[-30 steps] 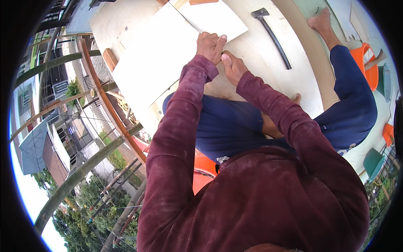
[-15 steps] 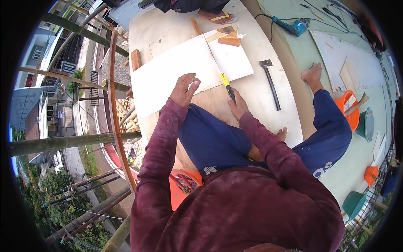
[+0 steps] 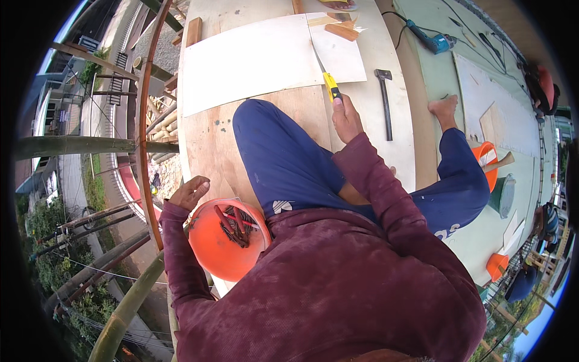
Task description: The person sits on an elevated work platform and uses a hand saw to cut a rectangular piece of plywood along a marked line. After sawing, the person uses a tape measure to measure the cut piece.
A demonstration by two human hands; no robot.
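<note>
Gripping a yellow utility knife [image 3: 330, 86], right hand [image 3: 345, 117] is fisted round its handle, blade on the white sheet [image 3: 253, 60] edge. Left hand [image 3: 190, 192], fingers loosely spread, hovers beside the orange bucket [image 3: 211, 244]. Hammer [image 3: 384, 99] lies right, on bare plywood.

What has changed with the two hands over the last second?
The left hand left the white sheet and came back to the rim of the orange bowl of nails. The right hand, empty beside it a second ago, now grips the yellow-handled utility knife, blade on the sheet. The black hammer lies on the plywood as before.
</note>
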